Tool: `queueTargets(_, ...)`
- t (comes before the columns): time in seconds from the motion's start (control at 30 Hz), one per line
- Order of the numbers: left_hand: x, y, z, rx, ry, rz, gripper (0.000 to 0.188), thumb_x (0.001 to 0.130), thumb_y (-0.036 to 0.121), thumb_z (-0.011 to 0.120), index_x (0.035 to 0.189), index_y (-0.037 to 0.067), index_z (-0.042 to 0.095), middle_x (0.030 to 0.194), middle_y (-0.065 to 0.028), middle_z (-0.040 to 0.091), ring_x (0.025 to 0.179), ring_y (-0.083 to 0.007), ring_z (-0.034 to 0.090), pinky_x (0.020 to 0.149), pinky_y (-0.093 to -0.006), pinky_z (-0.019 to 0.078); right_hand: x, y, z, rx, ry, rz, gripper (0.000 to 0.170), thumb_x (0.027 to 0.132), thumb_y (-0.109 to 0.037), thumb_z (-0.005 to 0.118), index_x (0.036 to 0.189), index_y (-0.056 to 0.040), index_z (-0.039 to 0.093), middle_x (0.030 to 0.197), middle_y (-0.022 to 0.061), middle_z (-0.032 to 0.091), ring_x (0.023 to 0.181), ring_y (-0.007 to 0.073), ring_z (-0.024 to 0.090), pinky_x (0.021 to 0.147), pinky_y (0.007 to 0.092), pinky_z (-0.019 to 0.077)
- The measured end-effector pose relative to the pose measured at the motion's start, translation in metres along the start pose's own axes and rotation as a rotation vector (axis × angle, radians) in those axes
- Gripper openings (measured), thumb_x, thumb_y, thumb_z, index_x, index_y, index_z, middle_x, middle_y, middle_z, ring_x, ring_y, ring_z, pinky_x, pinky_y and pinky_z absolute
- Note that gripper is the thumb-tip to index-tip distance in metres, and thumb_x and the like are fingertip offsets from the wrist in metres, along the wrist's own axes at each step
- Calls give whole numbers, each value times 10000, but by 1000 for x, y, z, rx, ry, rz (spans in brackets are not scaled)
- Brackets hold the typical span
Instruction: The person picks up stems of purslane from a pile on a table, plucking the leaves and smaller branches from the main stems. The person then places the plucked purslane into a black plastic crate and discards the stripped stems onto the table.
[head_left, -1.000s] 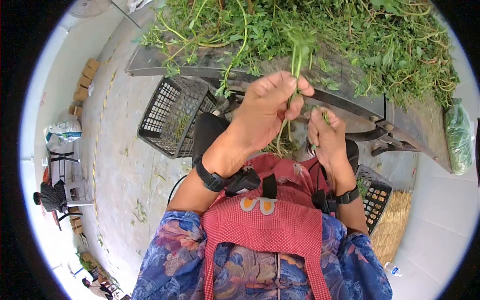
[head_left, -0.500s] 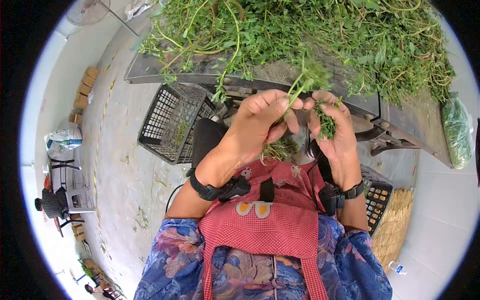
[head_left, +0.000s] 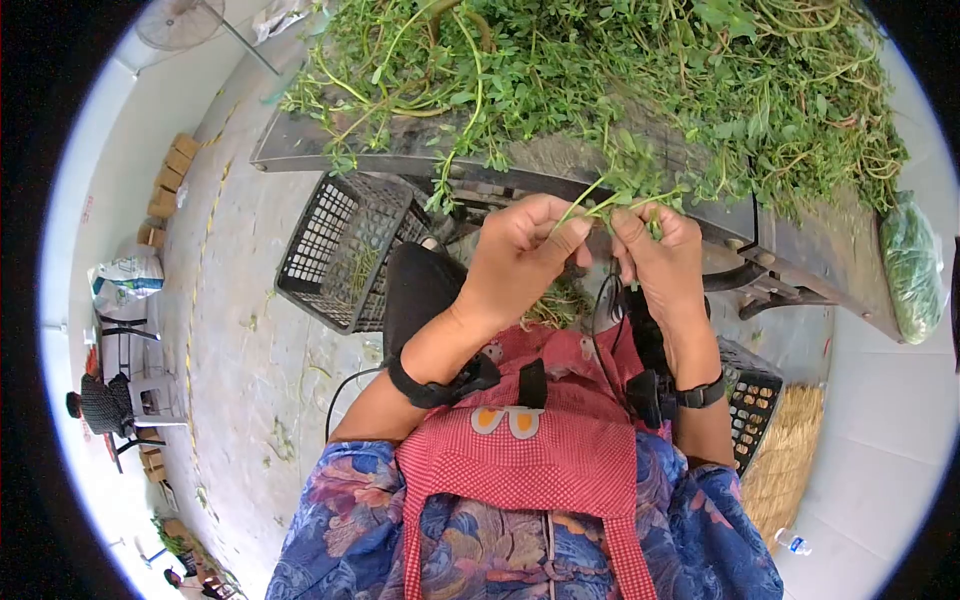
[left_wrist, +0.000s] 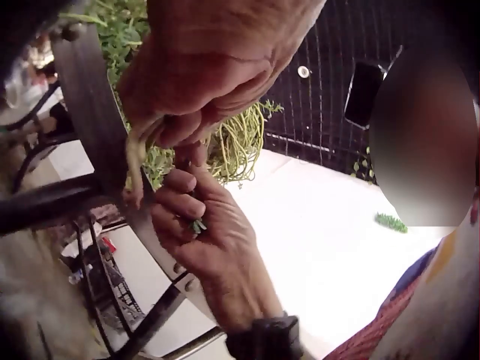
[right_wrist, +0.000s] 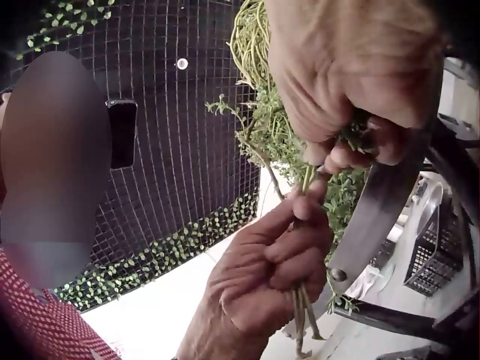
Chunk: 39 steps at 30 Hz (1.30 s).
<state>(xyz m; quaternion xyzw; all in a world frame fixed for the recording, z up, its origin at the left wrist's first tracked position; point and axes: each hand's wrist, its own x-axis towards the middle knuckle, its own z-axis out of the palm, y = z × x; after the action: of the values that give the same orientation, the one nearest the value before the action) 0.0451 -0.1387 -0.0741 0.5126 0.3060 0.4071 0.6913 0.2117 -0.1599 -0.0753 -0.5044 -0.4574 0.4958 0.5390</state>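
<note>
In the head view the left hand pinches green stems between thumb and fingers. Close beside it, the right hand pinches the leafy part of the sprigs, its fingertips nearly touching the left ones. Stem ends hang below the left hand in the left wrist view; the right hand has bits of green in its curled fingers. From the right wrist, stems come out under the left hand, while the right hand holds dark leaves.
A large heap of greens covers much of the table. Black crates stand below, at left and right. A bagged bundle lies at the table's right end. Loose stems lie at the feet; a seated person is far left.
Both hands have come together at the sprigs. The left hand has lowered from its raised position, and the right fingers have moved onto the leafy stems. The leaves seen in the right palm are now mostly hidden.
</note>
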Motion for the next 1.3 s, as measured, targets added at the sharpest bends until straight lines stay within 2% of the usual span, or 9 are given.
queueTargets(0.07, 0, -2, 2, 209, 114, 79, 125, 905, 158, 553, 890, 39, 587, 682, -21, 604, 505, -18, 417, 453, -179, 316, 2, 2, 0, 25, 11, -4, 221, 861, -207, 625, 768, -9, 594, 597, 17, 539, 445, 39, 433, 401, 194, 336)
queueTargets(0.23, 0, 1, -2, 29, 138, -10, 119, 907, 138, 535, 866, 38, 585, 658, -12, 597, 512, -20, 421, 462, -180, 325, -4, -9, -5, -15, 55, 79, 205, 841, -178, 644, 775, 15, 626, 640, 32, 572, 501, 57, 479, 445, 208, 376)
queueTargets(0.3, -1, -1, -3, -2, 149, -17, 120, 907, 134, 531, 861, 36, 584, 651, -11, 594, 512, -19, 420, 464, -180, 326, -8, -10, -3, -412, 214, -558, 128, 789, -121, 680, 809, 3, 654, 704, 54, 611, 593, 95, 543, 523, 235, 431)
queueTargets(0.53, -4, -2, 7, 52, 145, 26, 138, 925, 123, 503, 843, 24, 551, 646, -4, 583, 588, -40, 526, 531, -194, 399, -5, -7, 9, -807, 176, -604, 186, 704, -33, 690, 883, -69, 656, 725, 95, 586, 623, 232, 578, 564, 290, 451)
queueTargets(0.6, -2, -16, 4, 3, 145, 120, 157, 938, 199, 502, 901, 66, 576, 639, 9, 586, 511, -16, 422, 479, -181, 325, -4, -3, 8, -826, 161, -655, 176, 682, -24, 696, 849, -51, 648, 705, 94, 567, 588, 239, 558, 541, 303, 438)
queueTargets(0.77, -1, -16, 6, 80, 189, 182, 166, 945, 188, 483, 910, 33, 529, 630, 37, 512, 548, -14, 413, 510, -190, 349, -11, -6, 9, -714, 94, -434, 78, 719, 5, 662, 786, -6, 624, 676, 81, 566, 588, 121, 533, 538, 250, 406)
queueTargets(1.0, -8, -8, 18, 79, 161, 151, 145, 947, 163, 465, 907, 30, 504, 643, 68, 412, 572, -2, 362, 502, -182, 312, -7, 10, 8, -653, 212, -408, 88, 727, -24, 669, 759, 20, 599, 652, 30, 558, 605, 103, 515, 581, 236, 416)
queueTargets(1.2, 3, -16, 28, 133, 175, 218, 119, 939, 134, 472, 911, 27, 515, 690, 71, 418, 623, 9, 346, 518, -173, 310, -4, 10, 4, 28, 283, -30, 64, 777, 16, 635, 762, 21, 573, 697, -23, 537, 641, 51, 456, 566, 199, 382)
queueTargets(1.3, 3, -17, 30, 235, 190, 276, 129, 933, 132, 488, 912, 11, 526, 721, 61, 444, 663, -15, 370, 554, -191, 352, 2, 25, -3, -39, 325, -131, 65, 781, 29, 639, 774, 10, 577, 693, -19, 536, 567, 33, 432, 494, 176, 333)
